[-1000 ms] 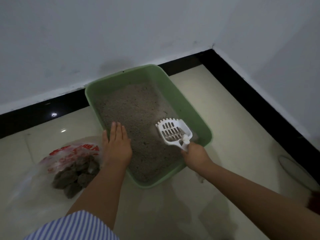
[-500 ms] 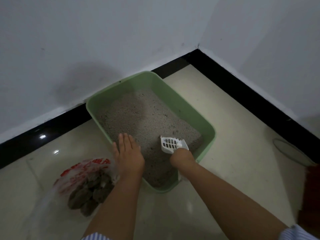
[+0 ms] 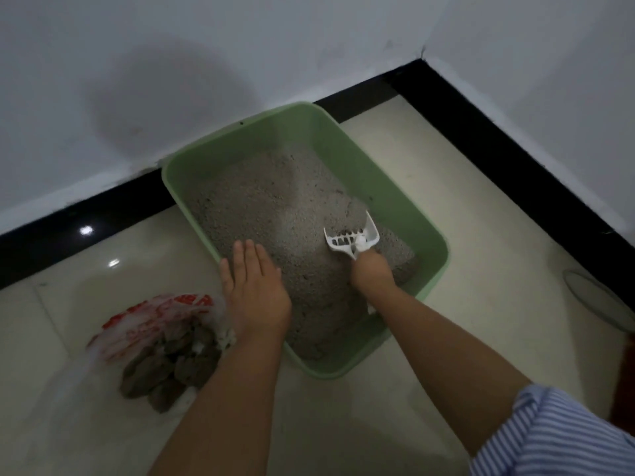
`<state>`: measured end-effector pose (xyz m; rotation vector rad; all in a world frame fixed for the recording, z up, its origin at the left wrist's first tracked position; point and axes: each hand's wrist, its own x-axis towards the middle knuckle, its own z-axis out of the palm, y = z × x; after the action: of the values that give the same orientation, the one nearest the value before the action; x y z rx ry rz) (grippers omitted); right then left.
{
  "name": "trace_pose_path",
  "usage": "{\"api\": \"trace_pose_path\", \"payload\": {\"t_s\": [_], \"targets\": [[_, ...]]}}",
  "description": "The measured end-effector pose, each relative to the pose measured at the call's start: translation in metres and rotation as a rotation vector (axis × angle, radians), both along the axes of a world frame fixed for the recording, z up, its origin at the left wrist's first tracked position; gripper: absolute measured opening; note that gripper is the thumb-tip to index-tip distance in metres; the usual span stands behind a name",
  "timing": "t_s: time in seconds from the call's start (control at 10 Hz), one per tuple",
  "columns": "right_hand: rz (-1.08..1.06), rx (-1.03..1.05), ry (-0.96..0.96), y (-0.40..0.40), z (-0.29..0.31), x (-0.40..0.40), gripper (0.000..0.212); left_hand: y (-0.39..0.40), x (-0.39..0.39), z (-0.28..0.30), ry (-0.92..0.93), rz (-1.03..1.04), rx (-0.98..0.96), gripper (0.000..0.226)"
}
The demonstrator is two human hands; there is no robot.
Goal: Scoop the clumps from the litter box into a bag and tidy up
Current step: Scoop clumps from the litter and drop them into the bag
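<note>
The scoop [image 3: 354, 240] handle is hidden inside the right hand's [image 3: 371, 271] fingers [image 3: 364, 266]; the left hand [image 3: 256, 293] covers the tray [image 3: 436, 235] rim beneath its fingers; the right sleeve [image 3: 556, 434] is cut off

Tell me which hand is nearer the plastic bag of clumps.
Left. The left hand rests on the litter box rim right beside the bag; the right hand holds the scoop across the box.

Scoop [image 3: 352, 237]: a second ago lifted clear above the litter [image 3: 275, 207], slots facing the camera and empty; now lower, tilted on edge over the right part of the box, dark bits showing behind its slots. Right hand [image 3: 372, 273]: further forward over the litter. Camera view: nearer the litter box [image 3: 405, 187], more of the striped sleeve [image 3: 556, 434] showing.
</note>
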<state>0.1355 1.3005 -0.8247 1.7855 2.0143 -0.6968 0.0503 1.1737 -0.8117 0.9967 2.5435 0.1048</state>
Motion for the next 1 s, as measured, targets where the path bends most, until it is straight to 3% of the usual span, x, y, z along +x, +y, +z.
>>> {"api": "trace_pose_path", "payload": {"t_s": [0.3, 0.5, 0.6, 0.7, 0.8, 1.0], "targets": [[-0.056, -0.079, 0.182, 0.023, -0.015, -0.027, 0.035, 0.003, -0.001, -0.007, 0.047, 0.01, 0.0, 0.052], [-0.472, -0.368, 0.393, 0.037, 0.016, -0.065, 0.058, 0.007, -0.001, -0.009, 0.075, 0.01, 0.016, 0.053], [-0.084, -0.262, 0.271, 0.046, 0.02, -0.066, 0.04, 0.006, -0.003, -0.009, 0.084, 0.015, 0.0, 0.052], [-0.004, -0.183, 0.196, 0.045, 0.017, -0.053, 0.036, 0.011, -0.002, -0.006, 0.103, -0.007, -0.057, 0.066], [0.023, -0.128, 0.196, 0.038, 0.004, -0.05, 0.036, 0.01, -0.005, -0.019, 0.194, -0.035, 0.078, 0.055], [0.066, 0.028, 0.169, 0.045, -0.012, -0.053, 0.03, 0.004, -0.005, -0.024, 0.084, -0.006, 0.109, 0.051]]}}
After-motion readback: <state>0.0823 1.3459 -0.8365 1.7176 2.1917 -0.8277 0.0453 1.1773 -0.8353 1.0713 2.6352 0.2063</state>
